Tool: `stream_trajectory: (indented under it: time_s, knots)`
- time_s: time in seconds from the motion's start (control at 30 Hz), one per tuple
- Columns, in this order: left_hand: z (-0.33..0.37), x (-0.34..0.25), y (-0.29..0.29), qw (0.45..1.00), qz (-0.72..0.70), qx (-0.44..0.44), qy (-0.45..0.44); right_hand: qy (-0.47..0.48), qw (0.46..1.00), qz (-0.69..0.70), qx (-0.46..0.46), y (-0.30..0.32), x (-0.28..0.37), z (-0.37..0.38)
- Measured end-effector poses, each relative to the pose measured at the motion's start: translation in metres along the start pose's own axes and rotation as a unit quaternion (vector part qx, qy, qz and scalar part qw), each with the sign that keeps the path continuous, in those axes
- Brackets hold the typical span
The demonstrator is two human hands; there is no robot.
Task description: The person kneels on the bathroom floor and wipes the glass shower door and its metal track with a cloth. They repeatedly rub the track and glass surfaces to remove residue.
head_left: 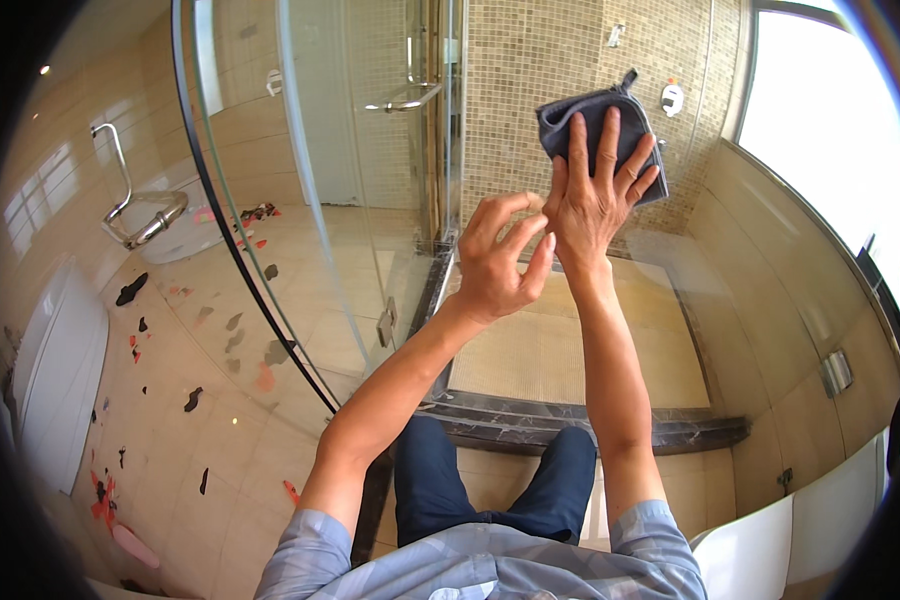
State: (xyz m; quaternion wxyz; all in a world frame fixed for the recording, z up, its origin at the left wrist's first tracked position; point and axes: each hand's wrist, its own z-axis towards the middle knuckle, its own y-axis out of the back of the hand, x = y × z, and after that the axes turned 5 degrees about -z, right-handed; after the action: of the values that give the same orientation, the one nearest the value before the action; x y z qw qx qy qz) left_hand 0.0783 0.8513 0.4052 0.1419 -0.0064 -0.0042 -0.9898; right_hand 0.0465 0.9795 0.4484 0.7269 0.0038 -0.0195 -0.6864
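Item: a white rounded fixture, standing at my far left, part of it running into the dark rim.
Item: a pink flat piece, lying on the tiled floor near red and black scraps, which are lying loosely about.
Item: a bent shiny metal handle, showing above them.
Item: a glass panel, dark-edged, standing upright between that floor and me.
Item: a straight metal handle, sticking out farther along the glass.
Item: my left hand, holding nothing; its fingers are curving loosely, thumb well apart from them. It is hovering just beside my right wrist; whether they are touching, I cannot tell.
Item: a ribbed beige shower floor, lying beyond a dark stone sill.
Item: my right hand, spreading its fingers wide and nearly straight over the near face of the cloth.
Item: one dark grey cloth, folded, lying under those fingers, with mosaic tiles showing behind.
Item: a white wall fitting, showing beyond the cloth.
Item: a bright window, filling the upper right.
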Motion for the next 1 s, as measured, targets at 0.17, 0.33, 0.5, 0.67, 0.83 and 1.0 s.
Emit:
stream_trajectory:
  time_s: [0.17, 0.33, 0.5, 0.67, 0.83, 1.0]
  knots:
    - [0.022, 0.012, 0.021, 0.996, 0.064, -0.021, -0.067, 0.050, 0.997, 0.050, 0.013, -0.017, 0.068, 0.009]
    - [0.030, 0.030, 0.049, 0.989, 0.136, -0.029, -0.058, 0.102, 0.992, 0.057, 0.039, -0.020, 0.118, 0.015]
    - [0.038, 0.044, 0.081, 0.975, 0.213, -0.058, -0.011, 0.200, 0.967, 0.158, 0.016, -0.036, 0.155, 0.026]
    - [0.033, 0.063, 0.115, 0.968, 0.243, -0.061, 0.005, 0.274, 0.949, 0.156, 0.025, -0.048, 0.188, 0.031]
    - [0.008, 0.072, 0.129, 0.961, 0.274, -0.043, 0.017, 0.341, 0.926, 0.142, 0.077, -0.044, 0.201, -0.012]
    - [-0.074, 0.065, 0.135, 0.955, 0.284, -0.012, 0.083, 0.348, 0.909, 0.154, 0.169, -0.039, 0.200, -0.084]
